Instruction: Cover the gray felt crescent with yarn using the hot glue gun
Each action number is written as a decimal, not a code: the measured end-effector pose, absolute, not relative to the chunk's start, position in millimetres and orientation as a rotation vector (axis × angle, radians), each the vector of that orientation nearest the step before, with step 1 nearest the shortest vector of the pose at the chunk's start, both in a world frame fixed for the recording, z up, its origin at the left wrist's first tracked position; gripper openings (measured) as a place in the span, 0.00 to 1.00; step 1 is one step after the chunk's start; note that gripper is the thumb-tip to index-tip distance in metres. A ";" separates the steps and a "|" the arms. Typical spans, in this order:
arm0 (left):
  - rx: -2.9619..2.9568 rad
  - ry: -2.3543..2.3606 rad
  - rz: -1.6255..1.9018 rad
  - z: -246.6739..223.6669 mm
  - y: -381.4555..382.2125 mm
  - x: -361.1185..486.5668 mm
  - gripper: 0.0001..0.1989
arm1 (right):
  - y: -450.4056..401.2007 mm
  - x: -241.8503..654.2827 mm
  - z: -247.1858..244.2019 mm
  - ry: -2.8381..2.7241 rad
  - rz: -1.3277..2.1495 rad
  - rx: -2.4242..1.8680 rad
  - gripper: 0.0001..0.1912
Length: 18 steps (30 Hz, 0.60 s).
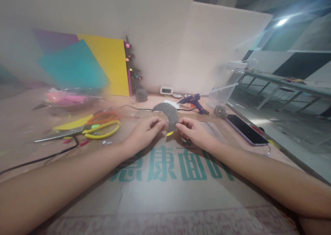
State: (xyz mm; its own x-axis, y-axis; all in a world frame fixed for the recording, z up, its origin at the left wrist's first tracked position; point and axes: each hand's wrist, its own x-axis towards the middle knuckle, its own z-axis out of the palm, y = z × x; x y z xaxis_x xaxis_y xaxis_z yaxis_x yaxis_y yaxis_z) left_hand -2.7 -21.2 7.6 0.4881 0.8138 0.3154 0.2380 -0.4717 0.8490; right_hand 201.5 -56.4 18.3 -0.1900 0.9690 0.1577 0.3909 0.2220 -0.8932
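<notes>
A grey crescent moon shape (169, 112) with a fine, thread-like surface is held up between my two hands over the table. My left hand (152, 129) has its thumb and fingers pinched at the crescent's lower left side. On the other side, my right hand (190, 130) pinches the lower right edge with thumb and forefinger. A small yellow bit (170, 133) shows just under the crescent's lower end. Behind the crescent lies a purple glue gun (196, 103), and a grey ball of yarn (220, 111) sits to its right.
Orange-and-yellow-handled scissors (102, 130) lie left, beside a black cable (55, 154). A clear bowl (77, 102) with pink pieces stands behind them. A phone (247, 130) and a clear jug (224, 83) are on the right. Coloured sheets (113, 66) and a small clock (166, 90) stand at the back.
</notes>
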 end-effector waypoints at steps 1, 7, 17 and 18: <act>1.961 0.895 0.947 8.8 -21.7 -2.9 0.14 | -56.3 201.7 18.0 -1.716 0.933 -1.277 0.14; 1.921 0.947 0.895 13.5 -25.8 -1.6 0.09 | -53.2 202.7 14.7 -1.728 0.856 -1.290 0.13; 2.916 0.699 0.558 35.7 -67.2 -8.1 0.09 | -51.8 200.1 14.0 -1.943 0.540 -1.386 0.10; 3.006 0.661 0.486 44.3 -76.2 -11.3 0.09 | -50.9 200.5 13.5 -1.964 0.524 -1.385 0.10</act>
